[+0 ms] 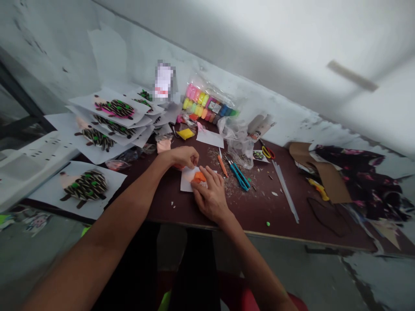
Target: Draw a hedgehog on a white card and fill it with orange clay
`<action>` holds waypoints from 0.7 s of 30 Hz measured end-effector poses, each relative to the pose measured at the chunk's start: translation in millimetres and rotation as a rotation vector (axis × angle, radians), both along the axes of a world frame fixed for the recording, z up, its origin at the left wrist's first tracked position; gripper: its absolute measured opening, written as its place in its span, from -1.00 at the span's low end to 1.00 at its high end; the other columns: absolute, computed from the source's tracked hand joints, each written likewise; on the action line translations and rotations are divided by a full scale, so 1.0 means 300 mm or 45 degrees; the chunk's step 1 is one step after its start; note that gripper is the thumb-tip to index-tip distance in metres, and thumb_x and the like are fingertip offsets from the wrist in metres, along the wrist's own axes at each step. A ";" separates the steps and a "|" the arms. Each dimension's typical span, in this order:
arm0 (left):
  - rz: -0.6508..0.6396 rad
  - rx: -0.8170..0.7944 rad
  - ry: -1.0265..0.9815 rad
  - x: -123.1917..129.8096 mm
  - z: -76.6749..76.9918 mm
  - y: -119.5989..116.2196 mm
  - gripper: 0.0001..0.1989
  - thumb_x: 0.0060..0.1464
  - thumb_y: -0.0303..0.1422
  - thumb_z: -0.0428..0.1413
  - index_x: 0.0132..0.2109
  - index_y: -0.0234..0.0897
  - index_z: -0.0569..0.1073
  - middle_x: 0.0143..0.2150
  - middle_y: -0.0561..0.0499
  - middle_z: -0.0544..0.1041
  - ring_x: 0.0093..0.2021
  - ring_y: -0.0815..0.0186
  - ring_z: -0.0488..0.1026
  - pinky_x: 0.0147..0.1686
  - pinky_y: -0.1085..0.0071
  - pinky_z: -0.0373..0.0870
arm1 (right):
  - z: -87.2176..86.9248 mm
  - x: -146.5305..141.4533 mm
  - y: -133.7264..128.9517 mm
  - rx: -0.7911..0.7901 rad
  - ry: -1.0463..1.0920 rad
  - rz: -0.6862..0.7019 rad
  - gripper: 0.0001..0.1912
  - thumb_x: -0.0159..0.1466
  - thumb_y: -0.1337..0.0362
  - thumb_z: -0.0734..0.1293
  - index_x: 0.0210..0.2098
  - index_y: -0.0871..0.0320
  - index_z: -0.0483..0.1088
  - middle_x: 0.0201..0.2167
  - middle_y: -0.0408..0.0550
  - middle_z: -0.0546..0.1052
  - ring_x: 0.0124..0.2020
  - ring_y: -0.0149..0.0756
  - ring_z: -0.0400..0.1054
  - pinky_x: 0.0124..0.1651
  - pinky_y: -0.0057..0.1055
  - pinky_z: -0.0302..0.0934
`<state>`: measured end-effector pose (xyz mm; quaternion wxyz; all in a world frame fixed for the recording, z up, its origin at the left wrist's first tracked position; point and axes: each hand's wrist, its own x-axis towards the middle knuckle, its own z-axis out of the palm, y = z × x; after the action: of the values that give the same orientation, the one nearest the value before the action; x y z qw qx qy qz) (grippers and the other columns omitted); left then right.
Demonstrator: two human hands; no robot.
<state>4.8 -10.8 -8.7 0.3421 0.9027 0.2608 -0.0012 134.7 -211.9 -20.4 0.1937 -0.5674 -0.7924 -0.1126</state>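
A small white sheet (pixel 185 185) lies near the table's front edge, with a patch of orange clay (pixel 199 177) on it. My right hand (pixel 212 196) rests over the sheet, its fingers stretched out across the clay and covering part of it. At the sheet's upper left, my left hand (pixel 185 156) is bent over with curled fingers; what they hold, if anything, is hidden. Some orange shows below that hand. To the right of my hands lie an orange-handled craft knife (pixel 223 166) and blue-handled tweezers (pixel 239 176).
Sheets with clay hedgehogs (pixel 116 108) are stacked at left; another hedgehog sheet (pixel 112 172) lies in front. A bag of coloured clay (pixel 207 103) leans on the wall. Scissors (pixel 267 152), a clear stick (pixel 285 190), a yellow tool (pixel 318 188) and dark flowered cloth (pixel 366 172) lie rightward.
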 end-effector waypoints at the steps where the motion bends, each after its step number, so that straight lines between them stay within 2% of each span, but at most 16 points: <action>1: 0.013 -0.021 0.007 -0.001 0.002 -0.002 -0.76 -0.15 -0.40 0.17 -0.25 -0.31 0.58 -0.34 0.02 0.57 -0.41 0.37 0.39 -0.44 0.49 0.21 | -0.002 0.002 -0.001 0.023 0.028 -0.024 -0.77 0.36 0.28 0.25 -0.08 0.05 0.52 0.27 0.06 0.32 0.34 -0.11 0.06 0.29 -0.07 0.00; 4: 0.042 -0.053 0.026 -0.003 0.003 -0.004 -0.76 -0.15 -0.38 0.16 -0.25 -0.29 0.58 -0.37 0.04 0.56 -0.46 0.37 0.38 -0.47 0.48 0.20 | -0.011 0.010 0.000 0.089 0.093 -0.132 -0.76 0.35 0.32 0.24 -0.08 0.06 0.52 0.22 0.06 0.36 0.30 -0.12 0.12 0.26 -0.10 0.06; 7: 0.019 -0.034 0.016 -0.003 0.000 0.000 -0.77 -0.17 -0.38 0.17 -0.27 -0.28 0.58 -0.40 0.04 0.56 -0.43 0.35 0.40 -0.43 0.48 0.22 | -0.018 0.011 0.004 0.084 0.071 -0.202 -0.74 0.35 0.31 0.26 -0.02 0.03 0.50 0.26 0.06 0.31 0.32 -0.09 0.09 0.26 -0.07 0.06; 13: -0.008 -0.007 0.009 -0.002 -0.009 0.010 -0.78 -0.17 -0.37 0.17 -0.28 -0.29 0.57 -0.43 0.03 0.55 -0.41 0.34 0.39 -0.43 0.48 0.20 | -0.022 0.000 0.014 0.003 -0.053 -0.222 -0.75 0.34 0.21 0.31 0.00 -0.05 0.49 0.34 0.00 0.21 0.38 -0.05 -0.05 0.29 0.02 -0.02; 17: -0.021 -0.028 -0.029 -0.001 -0.014 0.013 -0.79 -0.17 -0.37 0.16 -0.29 -0.28 0.56 -0.43 0.04 0.54 -0.42 0.35 0.38 -0.44 0.48 0.19 | -0.025 0.004 0.014 -0.032 -0.061 -0.213 -0.76 0.36 0.20 0.29 -0.02 -0.01 0.50 0.35 0.03 0.22 0.38 -0.03 -0.04 0.29 0.03 -0.06; 21: -0.027 -0.030 -0.032 0.001 -0.017 0.014 -0.79 -0.19 -0.37 0.16 -0.31 -0.28 0.56 -0.45 0.05 0.53 -0.44 0.35 0.38 -0.44 0.47 0.19 | -0.025 0.018 0.011 -0.001 0.025 -0.220 -0.74 0.37 0.23 0.27 0.00 0.00 0.50 0.35 0.03 0.21 0.36 -0.07 0.01 0.29 -0.05 -0.01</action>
<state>5.0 -6.6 -13.7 0.3559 0.9013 0.2469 0.0035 140.2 -208.7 -27.9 0.1909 -0.6348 -0.7386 -0.1229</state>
